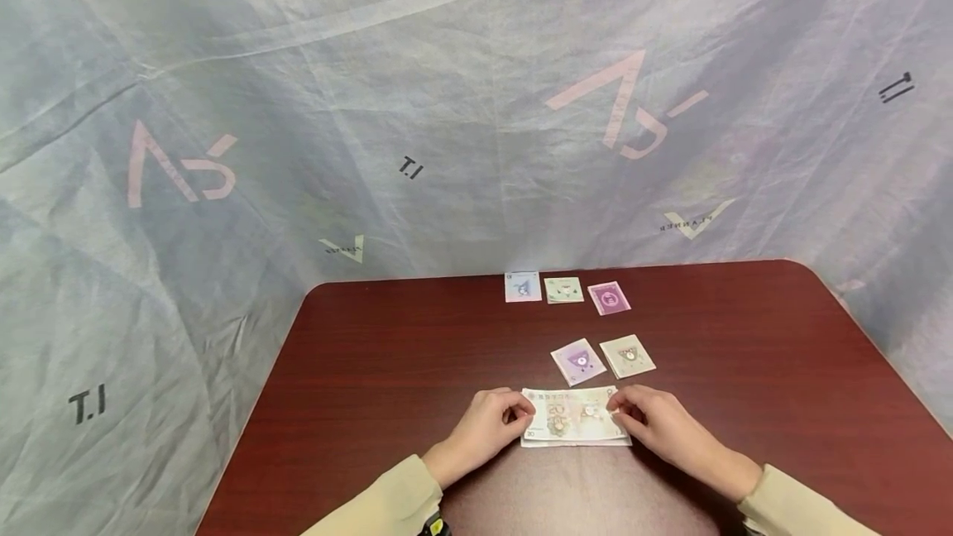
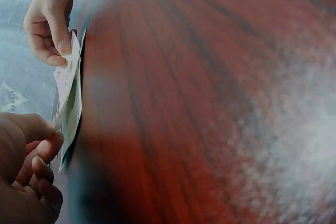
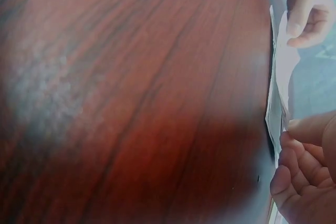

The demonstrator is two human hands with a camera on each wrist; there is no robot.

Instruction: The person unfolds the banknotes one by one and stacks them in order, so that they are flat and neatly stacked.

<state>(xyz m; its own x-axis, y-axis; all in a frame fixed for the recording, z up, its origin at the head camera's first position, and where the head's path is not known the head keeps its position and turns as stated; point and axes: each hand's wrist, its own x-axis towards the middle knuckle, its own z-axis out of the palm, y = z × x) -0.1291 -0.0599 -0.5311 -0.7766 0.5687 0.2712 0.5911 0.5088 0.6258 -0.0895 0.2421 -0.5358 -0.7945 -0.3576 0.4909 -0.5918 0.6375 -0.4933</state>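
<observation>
A pale banknote [image 1: 573, 416] with brownish print lies over other notes near the table's front, their edges showing beneath it. My left hand [image 1: 487, 424] pinches its left end between thumb and finger. At the right end, my right hand [image 1: 663, 424] pinches it the same way. In the left wrist view, the upper note [image 2: 68, 80] stands slightly apart from those below, with the left hand [image 2: 26, 166] at its near end. The right wrist view shows the right hand [image 3: 310, 171] holding the near end of the note [image 3: 286, 66].
Just beyond the notes lie a folded purple note [image 1: 578, 361] and a folded brownish note [image 1: 628, 356]. Farther back are a blue note [image 1: 523, 287], a green note [image 1: 563, 290] and a magenta note [image 1: 609, 298]. Grey printed cloth [image 1: 447, 106] hangs behind the dark red table [image 1: 372, 354].
</observation>
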